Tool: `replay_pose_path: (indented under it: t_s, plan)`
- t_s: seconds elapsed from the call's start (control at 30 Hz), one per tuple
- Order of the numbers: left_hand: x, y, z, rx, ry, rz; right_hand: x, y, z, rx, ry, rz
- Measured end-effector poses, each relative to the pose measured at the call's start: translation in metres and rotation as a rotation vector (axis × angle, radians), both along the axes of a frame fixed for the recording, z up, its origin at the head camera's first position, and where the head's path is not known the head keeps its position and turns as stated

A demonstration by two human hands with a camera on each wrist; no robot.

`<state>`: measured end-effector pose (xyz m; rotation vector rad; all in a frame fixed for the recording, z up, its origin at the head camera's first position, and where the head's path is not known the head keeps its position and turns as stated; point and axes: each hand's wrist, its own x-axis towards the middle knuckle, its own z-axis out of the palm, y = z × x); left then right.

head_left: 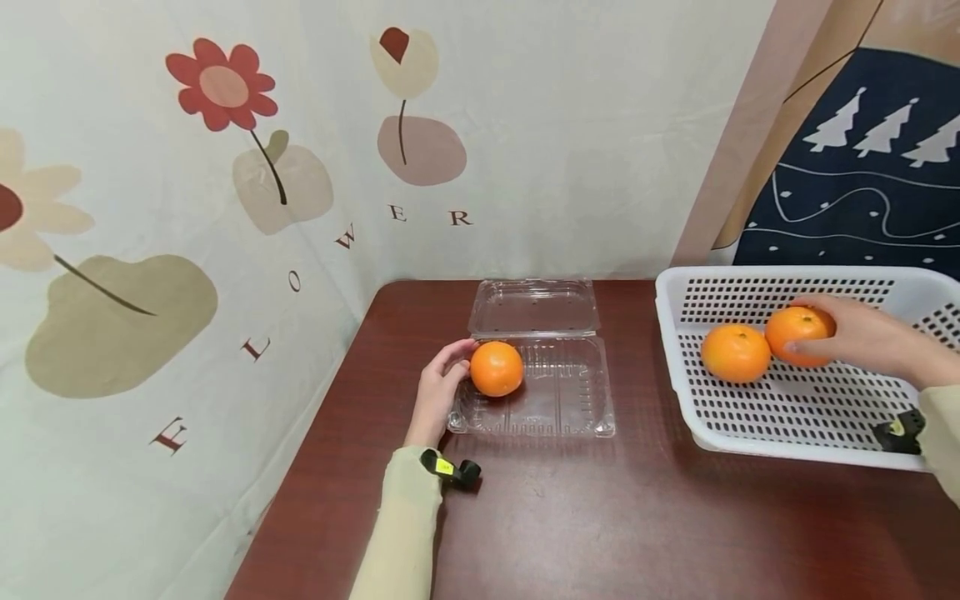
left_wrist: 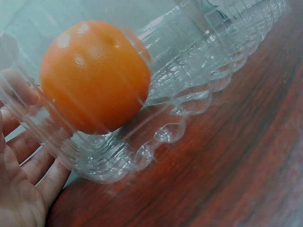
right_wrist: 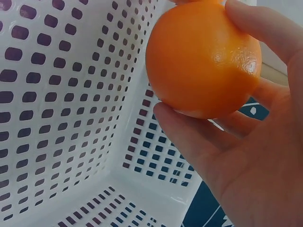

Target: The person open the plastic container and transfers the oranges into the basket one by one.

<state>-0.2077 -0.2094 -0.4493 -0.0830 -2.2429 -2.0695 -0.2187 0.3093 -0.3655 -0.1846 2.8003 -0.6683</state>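
Head view: dark red-brown table (head_left: pixel 570 517) meets a flower-printed wall cloth (head_left: pixel 225 208).

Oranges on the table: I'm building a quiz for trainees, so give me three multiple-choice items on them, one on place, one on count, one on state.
1. Where does the orange near the left hand lie?
A. In the clear clamshell box
B. On the bare table
C. In the white basket

2. How many oranges show in the head view?
A. Two
B. Three
C. Five

3. How is the clamshell's lid?
A. Shut
B. Taken off
C. Open, hinged back

Answers:
1. A, the orange sits in the tray's left end, with the left hand against the tray's outer wall.
2. B, one in the box, one loose orange in the white basket, and the held orange gripped by the right hand.
3. C, the lid lies flat behind the tray.
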Motion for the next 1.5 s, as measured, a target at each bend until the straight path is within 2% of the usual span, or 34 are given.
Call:
replay_pose_path:
  t_s: [0.17,0.43,0.67,0.83,1.2,1.5]
  plan:
    - [0.002,0.001,-0.001,-0.004,-0.007,-0.005,0.000,0.002,-0.004,0.014,-0.010,0.007]
    - [0.010,0.005,0.020,-0.011,-0.016,-0.019,-0.001,0.003,-0.008,0.019,-0.024,0.019]
    - [0.010,0.005,0.017,0.014,-0.010,-0.022,-0.001,0.004,-0.007,0.061,-0.034,0.022]
    - [0.012,0.005,0.020,-0.008,-0.012,-0.022,-0.002,0.006,-0.008,0.041,-0.062,0.008]
    - [0.012,0.006,0.022,-0.026,-0.015,-0.020,-0.008,0.013,-0.018,0.082,-0.068,0.005]
    - [0.013,0.006,0.022,-0.019,-0.019,-0.020,-0.004,0.009,-0.014,0.073,-0.086,0.003]
